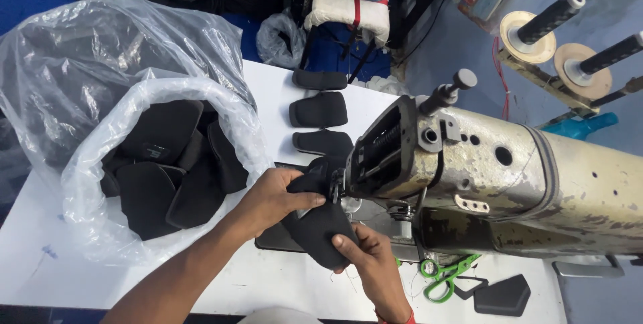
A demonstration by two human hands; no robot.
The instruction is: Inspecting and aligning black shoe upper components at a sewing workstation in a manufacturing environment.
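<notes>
A black padded fabric piece lies under the head of a worn cream sewing machine. My left hand grips its upper edge close to the needle area. Lower down, my right hand pinches its near end from below. Both hands hold the same piece against the machine bed. The needle itself is hidden behind the fabric and my left fingers.
A clear plastic bag full of black fabric pieces sits open at the left. Three sewn black pieces trail away behind the machine. Green-handled scissors and a black cut piece lie at the right front. Thread spools stand far right.
</notes>
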